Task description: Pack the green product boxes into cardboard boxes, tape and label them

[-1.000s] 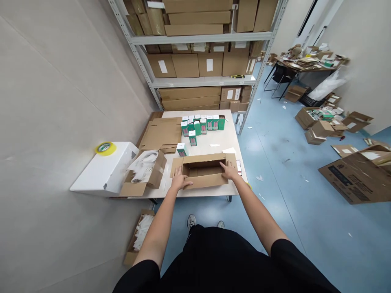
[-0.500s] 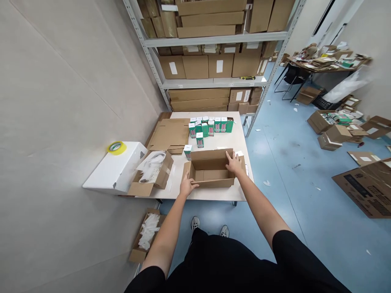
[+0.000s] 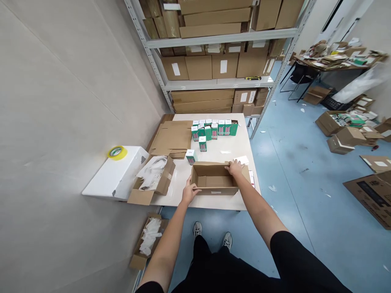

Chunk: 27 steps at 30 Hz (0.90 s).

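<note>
An open cardboard box (image 3: 216, 191) sits near the front edge of the white table (image 3: 210, 202), and its visible inside holds nothing. My left hand (image 3: 189, 192) grips its front left corner, thumb over the front rim and fingers along the left side. At the back right corner, my right hand (image 3: 234, 167) is closed over the rim; some of its fingertips are hidden inside. Just behind the box stands a small green-and-white carton (image 3: 191, 157), turned at an angle. Another small carton (image 3: 202, 144) is farther back, in front of a cluster of similar cartons (image 3: 214, 131).
Flattened cardboard (image 3: 172, 136) lies at the table's back left. In front of it sits an open box of white packing material (image 3: 152, 173). Yellow tape (image 3: 117, 153) rests on a white block (image 3: 117, 177) at left. Loaded shelving (image 3: 220, 83) rises behind the table.
The box's back flap, upright before, is now folded down behind the rim, with my right hand there. The nearest small carton has turned slightly. My left hand keeps its corner.
</note>
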Each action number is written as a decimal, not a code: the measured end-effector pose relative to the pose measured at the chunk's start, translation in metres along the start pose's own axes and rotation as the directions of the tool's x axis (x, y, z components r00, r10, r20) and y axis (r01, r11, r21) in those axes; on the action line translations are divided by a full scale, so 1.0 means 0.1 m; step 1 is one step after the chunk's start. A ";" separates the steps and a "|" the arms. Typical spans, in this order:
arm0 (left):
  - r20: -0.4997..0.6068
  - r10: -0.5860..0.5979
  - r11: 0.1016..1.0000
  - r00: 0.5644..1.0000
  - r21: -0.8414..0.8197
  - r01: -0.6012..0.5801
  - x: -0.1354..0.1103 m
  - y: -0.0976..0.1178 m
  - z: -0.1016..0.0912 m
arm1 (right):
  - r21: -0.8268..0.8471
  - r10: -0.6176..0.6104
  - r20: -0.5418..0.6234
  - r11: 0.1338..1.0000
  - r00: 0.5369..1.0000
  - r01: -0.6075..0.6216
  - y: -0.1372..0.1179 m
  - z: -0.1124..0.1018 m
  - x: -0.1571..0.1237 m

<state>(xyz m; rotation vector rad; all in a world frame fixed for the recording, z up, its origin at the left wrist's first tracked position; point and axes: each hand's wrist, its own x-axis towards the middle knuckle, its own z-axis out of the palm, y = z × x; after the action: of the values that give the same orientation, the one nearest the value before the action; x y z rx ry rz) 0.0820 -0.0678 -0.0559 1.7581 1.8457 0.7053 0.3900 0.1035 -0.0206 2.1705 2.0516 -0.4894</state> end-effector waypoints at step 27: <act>0.053 -0.107 0.994 0.993 0.044 0.104 -0.18 0.05 -0.05 | 0.486 -0.330 -0.247 0.771 0.911 0.411 0.20 -0.02 -0.66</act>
<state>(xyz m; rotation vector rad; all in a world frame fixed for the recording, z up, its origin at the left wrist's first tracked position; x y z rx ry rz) 0.0828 -0.0862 -0.0489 1.6740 1.9125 0.5767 0.4081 0.0398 -0.0005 2.0867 2.7160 -1.0912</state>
